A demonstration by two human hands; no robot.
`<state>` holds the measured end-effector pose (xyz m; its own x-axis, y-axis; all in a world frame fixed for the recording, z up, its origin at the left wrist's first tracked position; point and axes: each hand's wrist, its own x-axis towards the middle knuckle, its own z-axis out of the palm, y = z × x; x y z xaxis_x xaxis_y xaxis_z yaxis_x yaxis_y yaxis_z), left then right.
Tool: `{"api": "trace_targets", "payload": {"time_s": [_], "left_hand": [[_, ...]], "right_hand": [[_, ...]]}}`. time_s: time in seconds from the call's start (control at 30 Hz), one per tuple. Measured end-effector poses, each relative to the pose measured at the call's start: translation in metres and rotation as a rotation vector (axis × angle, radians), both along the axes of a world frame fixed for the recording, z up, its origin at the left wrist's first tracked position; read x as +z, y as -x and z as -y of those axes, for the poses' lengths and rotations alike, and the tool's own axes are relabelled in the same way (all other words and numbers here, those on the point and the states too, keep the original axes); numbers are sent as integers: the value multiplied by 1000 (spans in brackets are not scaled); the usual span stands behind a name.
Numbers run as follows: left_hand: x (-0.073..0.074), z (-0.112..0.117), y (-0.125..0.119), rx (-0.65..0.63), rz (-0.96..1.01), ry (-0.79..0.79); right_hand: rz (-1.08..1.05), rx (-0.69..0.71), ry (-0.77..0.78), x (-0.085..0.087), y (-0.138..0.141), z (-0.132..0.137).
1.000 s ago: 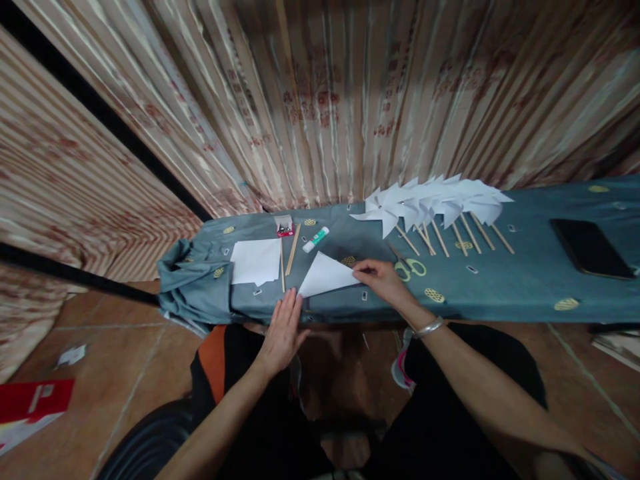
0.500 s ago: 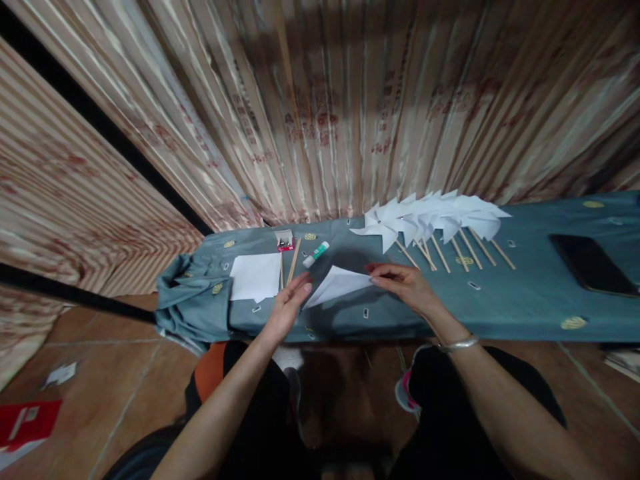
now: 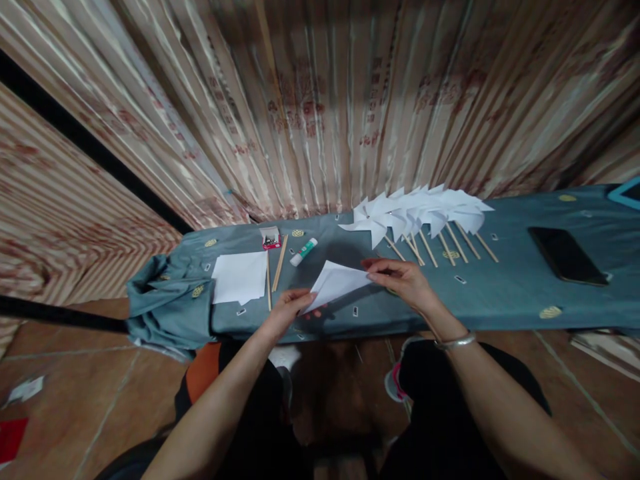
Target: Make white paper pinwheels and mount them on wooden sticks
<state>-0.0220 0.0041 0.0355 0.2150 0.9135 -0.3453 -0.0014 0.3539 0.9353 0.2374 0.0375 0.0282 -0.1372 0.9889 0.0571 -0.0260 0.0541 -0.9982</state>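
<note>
A folded sheet of white paper (image 3: 337, 284), roughly triangular, is held just over the cloth-covered table. My left hand (image 3: 293, 308) pinches its left corner, thumb on top and fingers underneath. At the opposite corner, the fingertips of my right hand (image 3: 397, 277) grip the paper. Beyond it lies a glue stick (image 3: 304, 252) with a green and white label. Left of the glue stick are several thin wooden sticks (image 3: 281, 263) and a stack of white paper (image 3: 240, 277). A small red and white box (image 3: 271, 238) of tiny metal pieces sits open behind them.
Several white paper pinwheels (image 3: 425, 210) on wooden sticks lie overlapping at the back right. A dark phone (image 3: 567, 255) rests farther right on the blue-green tablecloth (image 3: 505, 293). Bunched cloth (image 3: 167, 300) hangs at the left end. A patterned curtain (image 3: 320, 120) rises behind the table.
My left hand has closed on the left corner of the folded paper, where it was open beside it. My right hand keeps its grip. The view has shifted slightly right.
</note>
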Motion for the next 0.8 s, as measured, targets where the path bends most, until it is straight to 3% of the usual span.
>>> {"api": "trace_targets", "payload": {"time_s": [0.17,0.3,0.37,0.43,0.57,0.67,0.8], "left_hand": [[-9,2,0,90,65,66],[-13,2,-2,206,114,77],[-13,-1,-2,282,111,52],[-12,-5,-2,354,100,18],[-11,-17,-4,448,72,-78],[-9,-27,-6,477,42,-172],[-4,-44,-6,508,-13,-308]], "right_hand": [[12,4,-18,3,-5,2],[150,-129,-48,4,-28,-3],[359,-215,-82,1,-42,-6],[714,-271,-105,-2,-53,-7],[1283,-218,-101,-9,-50,-1],[1473,-166,-98,-12,-39,4],[1517,-150,-91,-14,-35,7]]}}
